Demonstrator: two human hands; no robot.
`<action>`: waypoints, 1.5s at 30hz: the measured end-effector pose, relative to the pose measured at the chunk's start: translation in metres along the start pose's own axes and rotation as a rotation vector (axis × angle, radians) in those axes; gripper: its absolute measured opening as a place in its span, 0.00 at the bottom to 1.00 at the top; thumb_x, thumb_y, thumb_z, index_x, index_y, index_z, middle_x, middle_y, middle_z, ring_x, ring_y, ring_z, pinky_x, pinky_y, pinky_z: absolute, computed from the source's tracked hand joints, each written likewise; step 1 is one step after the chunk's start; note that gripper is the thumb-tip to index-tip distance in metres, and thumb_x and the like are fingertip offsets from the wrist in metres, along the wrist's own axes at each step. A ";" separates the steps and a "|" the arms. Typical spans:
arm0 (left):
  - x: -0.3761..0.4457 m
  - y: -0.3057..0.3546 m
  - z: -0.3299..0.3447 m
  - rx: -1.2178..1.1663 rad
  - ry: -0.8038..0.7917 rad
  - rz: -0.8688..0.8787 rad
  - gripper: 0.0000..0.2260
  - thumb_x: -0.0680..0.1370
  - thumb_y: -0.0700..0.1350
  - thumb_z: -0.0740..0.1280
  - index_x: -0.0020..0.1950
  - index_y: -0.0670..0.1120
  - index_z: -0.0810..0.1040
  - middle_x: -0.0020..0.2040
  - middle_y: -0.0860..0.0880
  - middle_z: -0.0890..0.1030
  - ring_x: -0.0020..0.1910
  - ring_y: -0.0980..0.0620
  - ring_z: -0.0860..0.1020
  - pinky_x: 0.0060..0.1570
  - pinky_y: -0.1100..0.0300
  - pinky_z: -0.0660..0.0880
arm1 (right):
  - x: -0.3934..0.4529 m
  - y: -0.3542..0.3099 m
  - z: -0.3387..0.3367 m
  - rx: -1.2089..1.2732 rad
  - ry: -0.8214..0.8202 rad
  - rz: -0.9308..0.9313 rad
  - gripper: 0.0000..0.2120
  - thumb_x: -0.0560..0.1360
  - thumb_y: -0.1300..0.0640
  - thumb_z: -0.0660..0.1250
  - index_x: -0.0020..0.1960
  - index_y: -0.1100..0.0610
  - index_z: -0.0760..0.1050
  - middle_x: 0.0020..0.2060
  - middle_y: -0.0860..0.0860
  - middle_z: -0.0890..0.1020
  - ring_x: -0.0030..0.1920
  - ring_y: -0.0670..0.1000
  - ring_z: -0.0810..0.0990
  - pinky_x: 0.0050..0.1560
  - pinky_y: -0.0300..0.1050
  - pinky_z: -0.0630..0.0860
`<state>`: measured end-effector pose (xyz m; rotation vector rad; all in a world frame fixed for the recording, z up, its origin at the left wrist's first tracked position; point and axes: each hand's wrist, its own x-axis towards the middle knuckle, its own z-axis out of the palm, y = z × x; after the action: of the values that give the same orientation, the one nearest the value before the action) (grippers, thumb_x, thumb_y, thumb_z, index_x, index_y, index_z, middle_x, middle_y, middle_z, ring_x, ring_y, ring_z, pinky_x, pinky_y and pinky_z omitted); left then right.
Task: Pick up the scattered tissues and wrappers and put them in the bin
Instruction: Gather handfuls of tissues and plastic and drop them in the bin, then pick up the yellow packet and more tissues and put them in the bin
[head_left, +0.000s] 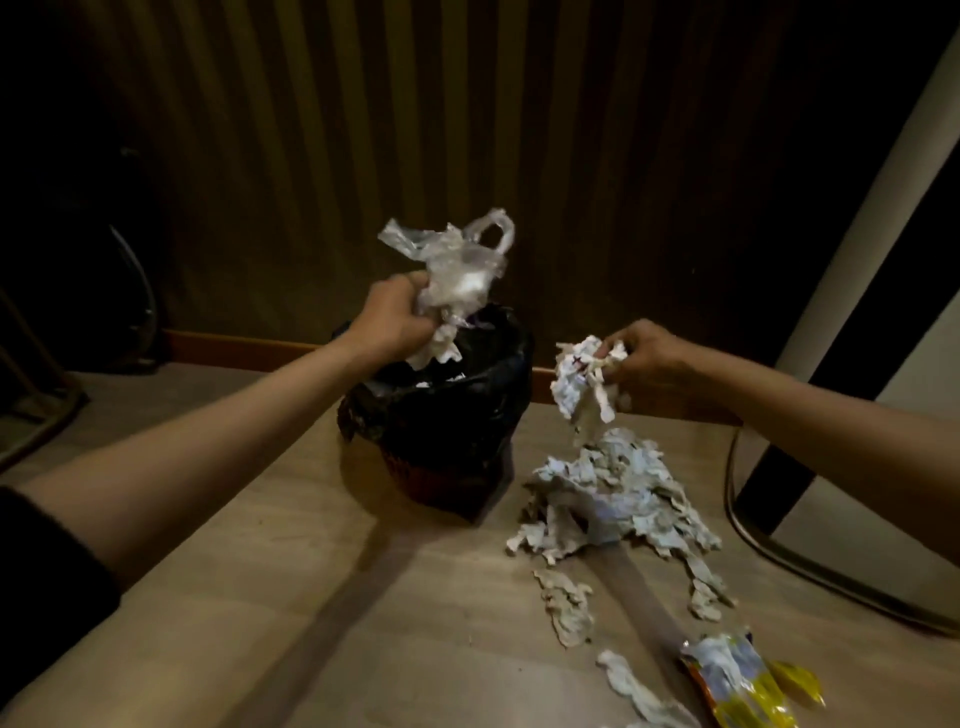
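Nearest me, a yellow-and-silver foil wrapper (740, 686) lies on the wooden floor (311, 597) near torn white tissues (618, 499). My left hand (395, 317) clenches clear crumpled plastic (457, 260) over the black-lined bin (441, 415); my right hand (649, 364) grasps a tissue clump (579, 382) beside it.

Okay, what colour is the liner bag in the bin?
Black. The liner bag drapes over the bin's reddish-brown rim, clearest in the head view.

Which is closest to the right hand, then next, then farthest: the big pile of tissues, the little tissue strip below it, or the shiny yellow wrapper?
From the right hand, in the head view:
1. Big pile of crumpled white tissues, directly under the hand.
2. Small torn tissue strip, lower on the floor.
3. Shiny yellow snack wrapper, at the bottom edge.
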<state>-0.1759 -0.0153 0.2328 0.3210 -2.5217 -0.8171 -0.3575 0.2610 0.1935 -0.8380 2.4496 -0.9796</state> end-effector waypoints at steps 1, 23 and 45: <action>0.008 -0.005 -0.003 0.022 0.036 -0.042 0.14 0.77 0.40 0.68 0.62 0.44 0.78 0.52 0.48 0.82 0.51 0.52 0.80 0.48 0.64 0.71 | 0.002 -0.010 -0.005 0.013 0.031 -0.013 0.09 0.73 0.64 0.72 0.53 0.57 0.81 0.48 0.56 0.84 0.44 0.51 0.85 0.39 0.41 0.81; 0.028 -0.078 -0.024 0.299 -0.027 -0.296 0.13 0.73 0.46 0.72 0.57 0.46 0.78 0.57 0.45 0.81 0.55 0.46 0.79 0.54 0.50 0.79 | 0.102 -0.155 0.064 0.346 0.217 -0.170 0.14 0.71 0.58 0.71 0.57 0.56 0.82 0.53 0.56 0.84 0.50 0.55 0.85 0.50 0.55 0.84; -0.152 -0.041 0.121 0.255 -0.657 0.177 0.10 0.73 0.47 0.71 0.53 0.47 0.81 0.46 0.51 0.84 0.44 0.53 0.83 0.44 0.59 0.79 | -0.057 -0.005 0.083 -0.400 -0.118 -0.151 0.11 0.75 0.58 0.70 0.58 0.53 0.80 0.48 0.47 0.83 0.46 0.45 0.83 0.41 0.36 0.79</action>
<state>-0.1020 0.0657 0.0673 -0.1209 -3.2161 -0.5934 -0.2680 0.2539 0.1466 -1.1872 2.5436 -0.4701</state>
